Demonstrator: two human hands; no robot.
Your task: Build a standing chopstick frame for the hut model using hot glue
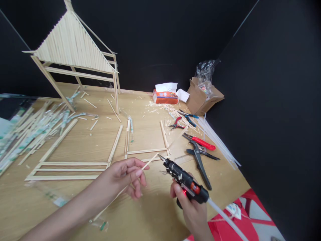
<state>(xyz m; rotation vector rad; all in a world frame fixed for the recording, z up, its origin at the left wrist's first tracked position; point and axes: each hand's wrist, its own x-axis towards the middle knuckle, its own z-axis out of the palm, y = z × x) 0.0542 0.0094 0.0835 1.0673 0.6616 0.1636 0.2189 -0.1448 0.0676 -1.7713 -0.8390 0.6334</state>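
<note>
Between the thumb and fingers of my left hand (129, 177) is a thin wooden stick (149, 161), slanting up to the right. My right hand (189, 204) grips a black hot glue gun (184, 179) with a red light glowing near its handle and a clear glue stick (223, 216) trailing from its back. The nozzle is at the upper tip of the wooden stick; whether they touch I cannot tell. Just beyond my hands lie a smaller stick frame (147, 151) and, to the left, a larger stick frame (72, 164), both flat on the table.
A stick-built house model (75, 50) stands at the back left, beside a pile of sticks (32, 130). To the right are cutters (199, 164), a red-handled tool (203, 143), pliers (177, 124) and glue sticks (218, 140). A tissue pack (165, 97) and paper bag (200, 100) sit behind.
</note>
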